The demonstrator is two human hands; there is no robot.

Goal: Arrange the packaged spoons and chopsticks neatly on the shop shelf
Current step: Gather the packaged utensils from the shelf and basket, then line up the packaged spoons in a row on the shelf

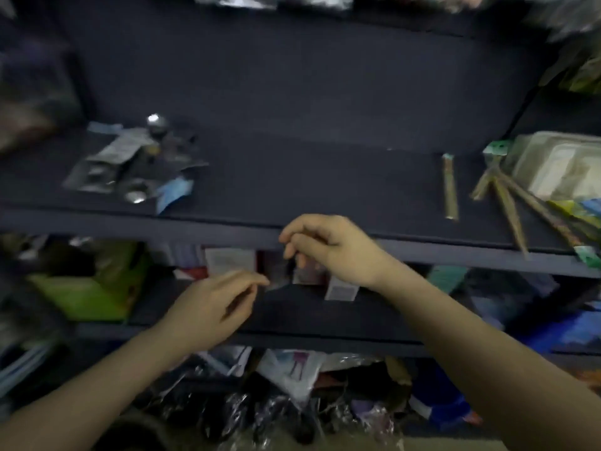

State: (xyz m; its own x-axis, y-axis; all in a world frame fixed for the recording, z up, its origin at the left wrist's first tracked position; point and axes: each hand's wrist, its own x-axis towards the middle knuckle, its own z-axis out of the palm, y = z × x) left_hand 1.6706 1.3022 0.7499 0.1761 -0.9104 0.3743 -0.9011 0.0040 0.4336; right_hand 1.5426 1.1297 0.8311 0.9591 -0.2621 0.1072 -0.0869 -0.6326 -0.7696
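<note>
On the dark shelf (309, 177), a loose pile of packaged spoons (130, 164) lies at the left, with shiny bowls and blue card ends. One chopstick pack (450, 187) lies apart at the right, and several more chopstick packs (507, 200) fan out beside it. My left hand (211, 307) hovers below the shelf's front edge, fingers loosely apart and holding nothing. My right hand (328, 245) hangs at the front edge near the middle, fingers curled downward and nothing seen in them. The view is blurred.
Clear-wrapped trays (559, 164) crowd the shelf's right end above colourful packets (582, 209). A green box (87, 288) and small boxes (341, 289) sit on the lower shelf. Plastic-wrapped goods (286, 402) fill the bottom. More packages hang along the top edge.
</note>
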